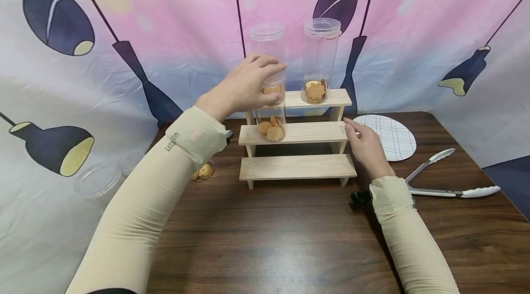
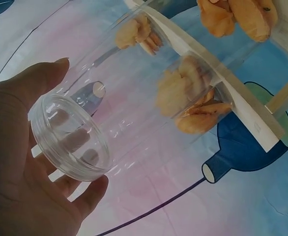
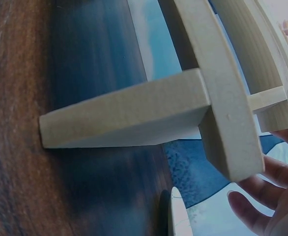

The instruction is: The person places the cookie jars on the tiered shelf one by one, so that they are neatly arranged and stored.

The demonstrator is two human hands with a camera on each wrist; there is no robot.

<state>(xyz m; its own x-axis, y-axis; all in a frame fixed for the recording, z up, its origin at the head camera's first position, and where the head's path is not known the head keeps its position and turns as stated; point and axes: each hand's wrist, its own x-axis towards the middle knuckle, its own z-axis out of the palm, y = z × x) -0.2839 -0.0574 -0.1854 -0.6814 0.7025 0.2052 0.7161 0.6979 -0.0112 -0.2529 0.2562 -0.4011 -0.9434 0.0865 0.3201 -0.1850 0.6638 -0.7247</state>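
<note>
A three-step wooden shelf (image 1: 296,167) stands mid-table. My left hand (image 1: 248,84) grips a tall clear jar (image 1: 271,121) near its top; the jar stands on the middle step with cookies (image 1: 271,132) at its bottom. In the left wrist view, that hand (image 2: 21,162) wraps the jar's mouth (image 2: 70,137). Two more clear jars stand on the top step: one (image 1: 268,38) right behind the held jar and one (image 1: 320,61) to its right. My right hand (image 1: 366,144) touches the middle step's right end with relaxed fingers (image 3: 262,196) and holds nothing.
A white checked plate (image 1: 391,136) and metal tongs (image 1: 449,181) lie right of the shelf. A small jar with cookies (image 1: 203,172) lies at the table's left edge. Clear lids (image 1: 97,179) sit beyond that edge. A printed cloth hangs behind.
</note>
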